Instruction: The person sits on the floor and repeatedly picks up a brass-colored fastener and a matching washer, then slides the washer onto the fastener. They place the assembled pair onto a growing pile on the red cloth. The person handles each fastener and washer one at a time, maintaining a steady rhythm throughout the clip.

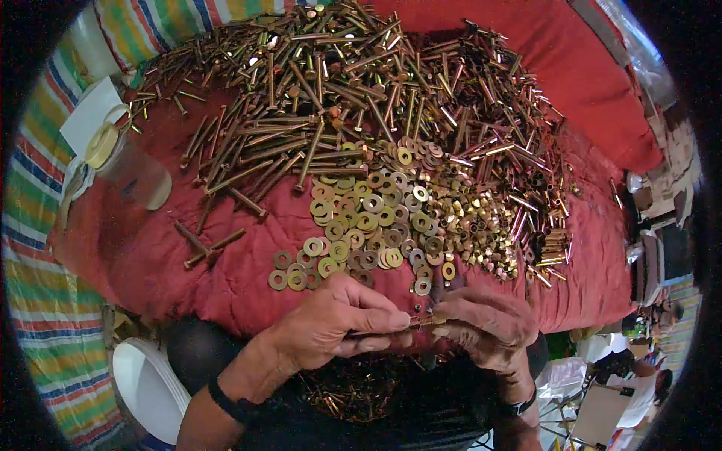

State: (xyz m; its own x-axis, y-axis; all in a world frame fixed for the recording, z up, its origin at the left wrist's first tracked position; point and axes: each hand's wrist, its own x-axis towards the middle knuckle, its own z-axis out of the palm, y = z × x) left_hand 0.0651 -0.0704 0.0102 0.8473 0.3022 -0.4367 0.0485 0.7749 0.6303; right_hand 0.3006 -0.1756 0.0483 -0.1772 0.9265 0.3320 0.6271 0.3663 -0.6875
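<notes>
Both hands meet at the near edge of the red cloth (188,278): the left hand (331,327) and right hand (485,327) pinch the two ends of one brass bolt (423,321) between fingertips. Just beyond lie washers (361,225), nuts (474,225) and a bolt heap (361,90); a jar (131,169) lies left

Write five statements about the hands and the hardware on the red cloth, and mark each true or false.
1. Both hands hold one small brass-coloured bolt between them. True.
2. The washers lie on a blue cloth. False: they lie on the red cloth.
3. The left hand rests on the pile of long bolts. False: the pile lies far beyond it.
4. A clear jar lies on its side left of the pile. True.
5. The right hand wears a glove. False: it is bare.
</notes>
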